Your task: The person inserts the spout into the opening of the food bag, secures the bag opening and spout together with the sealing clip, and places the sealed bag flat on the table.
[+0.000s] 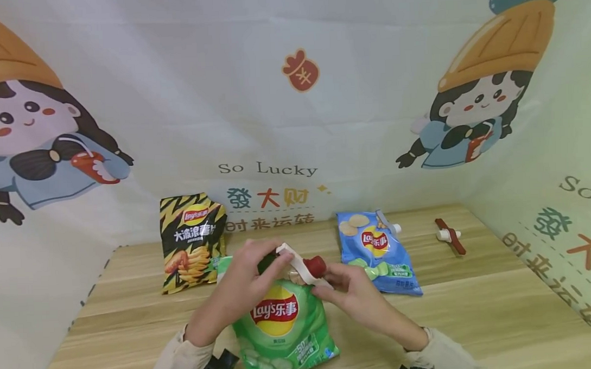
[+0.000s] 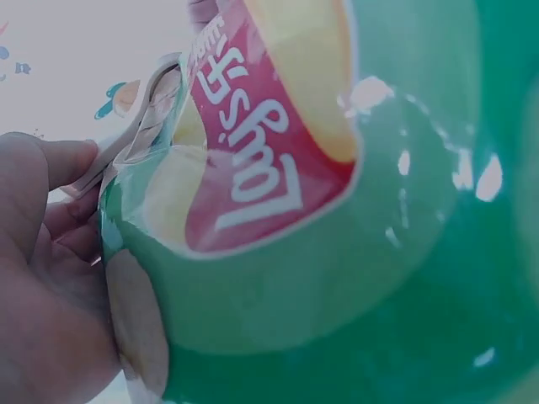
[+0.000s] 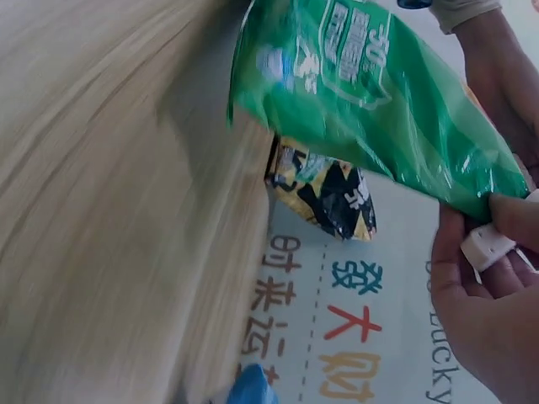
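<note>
Two hands hold a clip and green chip bag.

green bag: "Lay's 乐事" in big letters, with "-50" low down
black bag: left of the green bag; it says "Lay's 乐事" and "大波浪薯片"
blue bag: right of the green bag; "Lay's 乐事" too
back cloth: behind the green bag; "So Lucky", "發大财", "时来运转"
side cloth: far right of the green bag; "So", "發大"

A pale backdrop — printed with 2 cartoon figures — rises behind a wood-grain table.
</note>
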The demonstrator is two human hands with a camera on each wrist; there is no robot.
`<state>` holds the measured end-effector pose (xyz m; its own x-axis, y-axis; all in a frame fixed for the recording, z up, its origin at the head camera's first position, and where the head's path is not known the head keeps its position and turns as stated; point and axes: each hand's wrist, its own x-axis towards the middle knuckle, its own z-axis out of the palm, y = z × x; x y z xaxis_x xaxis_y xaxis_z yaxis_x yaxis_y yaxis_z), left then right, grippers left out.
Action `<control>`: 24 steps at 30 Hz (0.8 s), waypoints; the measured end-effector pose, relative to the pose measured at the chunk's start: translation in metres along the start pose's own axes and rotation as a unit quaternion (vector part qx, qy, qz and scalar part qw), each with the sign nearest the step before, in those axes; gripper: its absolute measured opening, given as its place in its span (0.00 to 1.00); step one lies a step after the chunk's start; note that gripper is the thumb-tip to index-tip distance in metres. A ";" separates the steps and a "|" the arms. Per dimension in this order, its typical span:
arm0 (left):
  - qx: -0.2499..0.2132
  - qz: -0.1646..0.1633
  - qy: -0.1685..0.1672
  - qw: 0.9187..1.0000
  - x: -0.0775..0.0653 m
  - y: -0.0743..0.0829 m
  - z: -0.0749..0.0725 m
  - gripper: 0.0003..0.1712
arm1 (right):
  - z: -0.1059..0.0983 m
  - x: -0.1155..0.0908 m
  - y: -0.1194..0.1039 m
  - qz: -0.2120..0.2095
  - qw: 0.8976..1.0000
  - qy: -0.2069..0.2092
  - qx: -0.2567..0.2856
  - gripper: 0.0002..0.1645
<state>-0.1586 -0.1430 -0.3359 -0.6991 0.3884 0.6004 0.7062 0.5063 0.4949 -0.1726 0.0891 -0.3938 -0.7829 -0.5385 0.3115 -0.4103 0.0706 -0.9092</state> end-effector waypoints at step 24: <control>-0.254 -0.301 -0.077 0.916 -0.042 -0.092 0.005 0.33 | -0.023 0.042 0.028 0.055 0.991 0.107 0.062 0.21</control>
<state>-0.1951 -0.2018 -0.4100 -0.9586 0.2811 0.0460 0.1211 0.2559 0.9591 -0.2279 0.0874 -0.4001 -0.9062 -0.3423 0.2483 -0.2670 0.0077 -0.9637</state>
